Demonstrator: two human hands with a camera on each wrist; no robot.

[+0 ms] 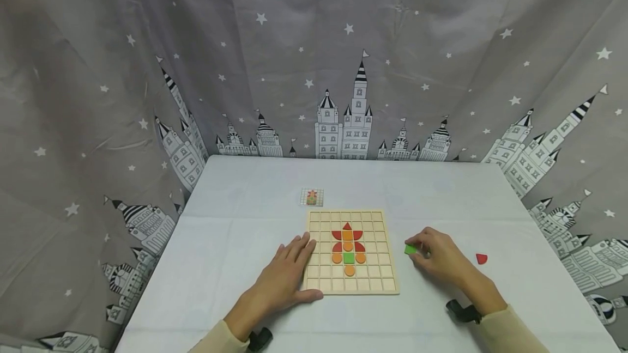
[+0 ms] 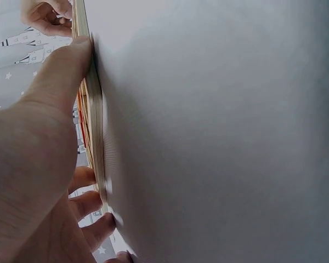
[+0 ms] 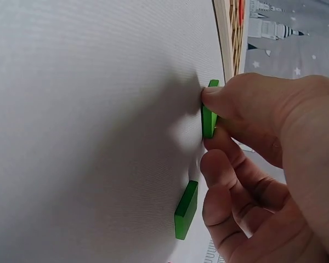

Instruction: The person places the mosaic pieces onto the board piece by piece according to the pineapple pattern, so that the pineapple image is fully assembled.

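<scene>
My left hand (image 1: 285, 272) rests on the left edge of a wooden grid board (image 1: 378, 286), its fingers spread along the side and the thumb at the near edge. To the right of the board, my right hand (image 1: 440, 259) pinches a green square tile (image 1: 410, 249) between thumb and fingers, at or just above the table. A second green tile (image 3: 186, 211) lies below the fingers in the right wrist view; the hand hides it in the head view. On the board sit red pieces (image 1: 347, 226), orange pieces (image 1: 349, 271) and one green square (image 1: 349, 257).
Beyond the board lies a small pattern card (image 1: 312, 197) with a coloured figure on a grid. A red rounded piece (image 1: 482, 259) is on the white table (image 1: 235, 189), right of my right hand. A grey castle-print curtain (image 1: 275, 70) hangs behind.
</scene>
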